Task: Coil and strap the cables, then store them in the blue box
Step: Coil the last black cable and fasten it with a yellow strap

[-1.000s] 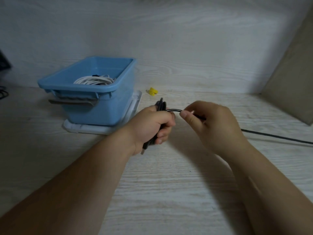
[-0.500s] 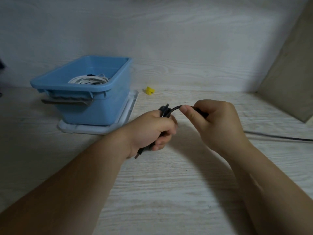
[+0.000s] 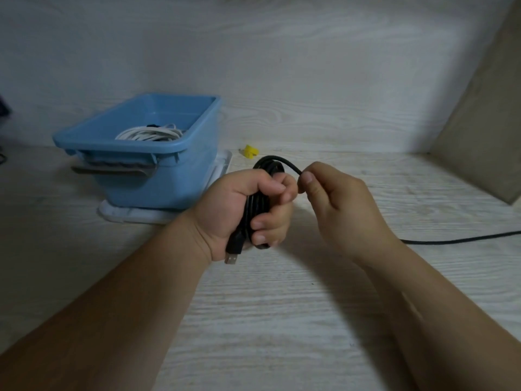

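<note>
**Coiling the black cable (image 3: 270, 159); white cable coil (image 3: 149, 134) in the blue box (image 3: 158, 182)**

My left hand (image 3: 248, 210) grips the looped black cable, its USB plug (image 3: 231, 259) jutting below my palm. My right hand (image 3: 338, 204) pinches the strand arching off the loop. Left of my grip, the blue box holds the white cable coil and stands on a white tray (image 3: 135, 215). A small yellow piece (image 3: 250, 151) lies just beyond my grip.

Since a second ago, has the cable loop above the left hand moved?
Yes. The black cable loop has risen; its top now sits nearly level with the yellow clip.
</note>
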